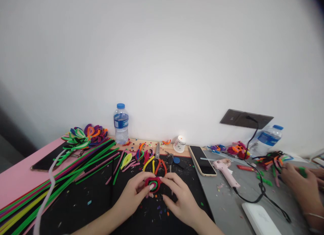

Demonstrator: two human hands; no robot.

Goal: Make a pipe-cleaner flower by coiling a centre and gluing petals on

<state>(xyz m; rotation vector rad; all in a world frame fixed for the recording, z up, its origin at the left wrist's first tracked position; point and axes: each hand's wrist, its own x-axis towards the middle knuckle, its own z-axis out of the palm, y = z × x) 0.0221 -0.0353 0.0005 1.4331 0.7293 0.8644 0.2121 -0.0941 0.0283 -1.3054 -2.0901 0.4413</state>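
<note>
Both hands' grip [134, 194] [181, 198] pinches the coiled piece [153, 184]; scissors [157, 150] and phone [201, 160] lie beyond.

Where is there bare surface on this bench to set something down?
The black mat is bare between the pipe cleaner bundle and the left hand. The grey top is bare between the phone, the glue gun and the white box. It is crowded behind both hands, around the coiled piece, scissors and right hand.
</note>
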